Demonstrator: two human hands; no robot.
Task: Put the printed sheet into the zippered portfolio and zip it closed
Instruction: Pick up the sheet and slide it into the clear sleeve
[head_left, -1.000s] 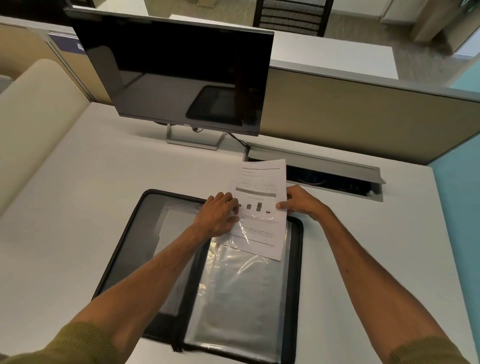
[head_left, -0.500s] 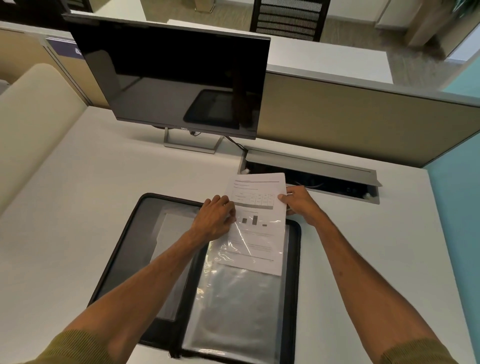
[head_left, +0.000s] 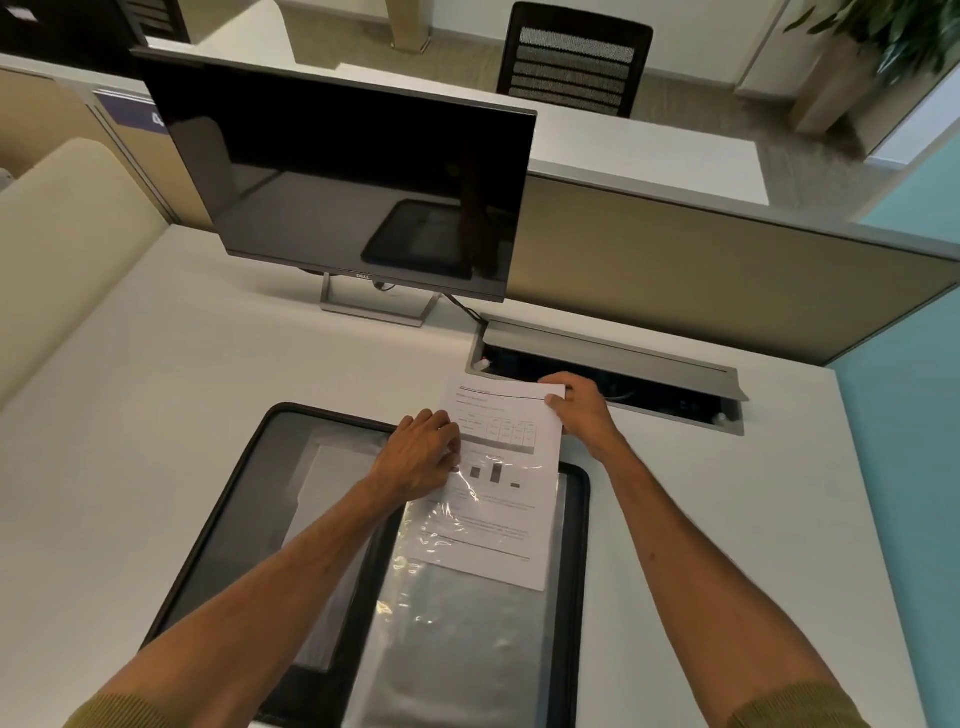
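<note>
A black zippered portfolio (head_left: 244, 483) lies open flat on the white desk. Its right half holds clear plastic sleeves (head_left: 467, 639). The printed sheet (head_left: 498, 499), white with a table and a small bar chart, sits partway inside the top sleeve, its upper part sticking out past the portfolio's far edge. My right hand (head_left: 582, 415) pinches the sheet's top right corner. My left hand (head_left: 421, 454) rests on the sleeve's top left opening, fingers curled against the plastic and the sheet's left edge.
A dark monitor (head_left: 343, 192) on a metal stand stands behind the portfolio. An open cable tray (head_left: 613, 358) is set into the desk just behind my right hand. A beige partition (head_left: 701, 270) bounds the desk's far side, a teal wall (head_left: 909, 467) its right.
The printed sheet has slid further down into the clear sleeve. My right hand moved from the sheet's right edge up to its top right corner. The left hand stayed at the sleeve's opening.
</note>
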